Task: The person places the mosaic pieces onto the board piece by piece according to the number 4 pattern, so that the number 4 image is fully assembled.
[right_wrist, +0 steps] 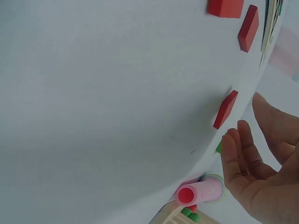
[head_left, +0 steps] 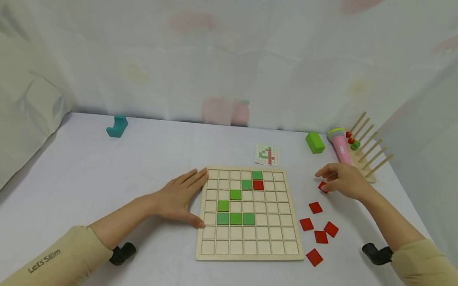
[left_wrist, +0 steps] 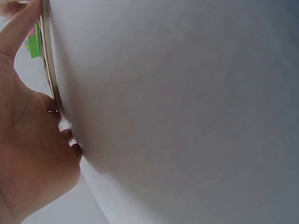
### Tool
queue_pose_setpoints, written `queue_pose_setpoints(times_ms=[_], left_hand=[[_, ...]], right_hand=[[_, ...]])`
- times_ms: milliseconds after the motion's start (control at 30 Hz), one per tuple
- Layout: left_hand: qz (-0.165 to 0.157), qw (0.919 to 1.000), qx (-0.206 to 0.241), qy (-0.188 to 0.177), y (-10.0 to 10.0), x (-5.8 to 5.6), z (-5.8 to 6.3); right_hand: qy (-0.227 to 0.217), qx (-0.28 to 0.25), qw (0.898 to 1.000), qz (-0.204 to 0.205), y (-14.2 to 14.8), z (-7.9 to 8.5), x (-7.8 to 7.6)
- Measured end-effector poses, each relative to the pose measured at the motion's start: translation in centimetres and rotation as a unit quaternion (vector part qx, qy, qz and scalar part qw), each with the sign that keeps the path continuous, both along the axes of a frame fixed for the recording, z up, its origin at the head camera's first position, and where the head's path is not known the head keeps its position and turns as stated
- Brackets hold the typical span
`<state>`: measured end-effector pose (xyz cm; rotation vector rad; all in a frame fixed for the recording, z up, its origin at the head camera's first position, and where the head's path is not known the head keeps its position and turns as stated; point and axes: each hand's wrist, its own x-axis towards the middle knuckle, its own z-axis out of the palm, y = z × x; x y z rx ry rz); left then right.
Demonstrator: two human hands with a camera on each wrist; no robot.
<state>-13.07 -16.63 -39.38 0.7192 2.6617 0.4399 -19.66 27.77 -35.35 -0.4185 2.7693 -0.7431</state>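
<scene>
A square wooden grid board [head_left: 264, 234] lies flat, with several green tiles [head_left: 236, 219] in a slanting line and a short row. One red tile [head_left: 257, 185] sits in a cell below the topmost green one. My left hand [head_left: 178, 197] rests at the board's left edge, fingers straight and thumb spread, its fingertips touching the rim. Right of the board, my right hand [head_left: 343, 180] hovers with thumb and fingers apart over a loose red tile [head_left: 322, 186]. In the right wrist view nothing shows between those fingers, and a red tile [right_wrist: 226, 109] lies just past them.
Several more red tiles [head_left: 321, 237] are scattered right of the board. Behind it lies a pattern card [head_left: 267, 155]. A green block [head_left: 315, 142], a pink toy microphone [head_left: 341, 148] and a pegged wooden stand [head_left: 368, 173] are at back right; a teal block [head_left: 117, 127] is at back left.
</scene>
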Motion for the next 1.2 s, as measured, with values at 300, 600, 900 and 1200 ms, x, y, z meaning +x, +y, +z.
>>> queue_pose_setpoints(times_ms=[300, 600, 900, 1200], left_hand=[[0.001, 1.0, -0.003, -0.001, 0.0, -0.1, -0.2], [0.001, 1.0, -0.004, -0.001, -0.1, 0.0, -0.1], [0.003, 1.0, -0.001, -0.005, -0.1, -0.1, -0.1], [0.004, 0.9999, -0.004, -0.008, -0.1, 0.0, -0.1]], right_hand=[[-0.028, 0.007, 1.0, -0.007, 0.6, -0.7, 0.1], [-0.019, 0.009, 1.0, 0.004, 0.5, -1.5, -0.1], [-0.002, 0.006, 1.0, -0.006, -0.3, -1.4, -0.1], [0.044, 0.011, 0.999, 0.002, -0.7, -1.3, -0.2]])
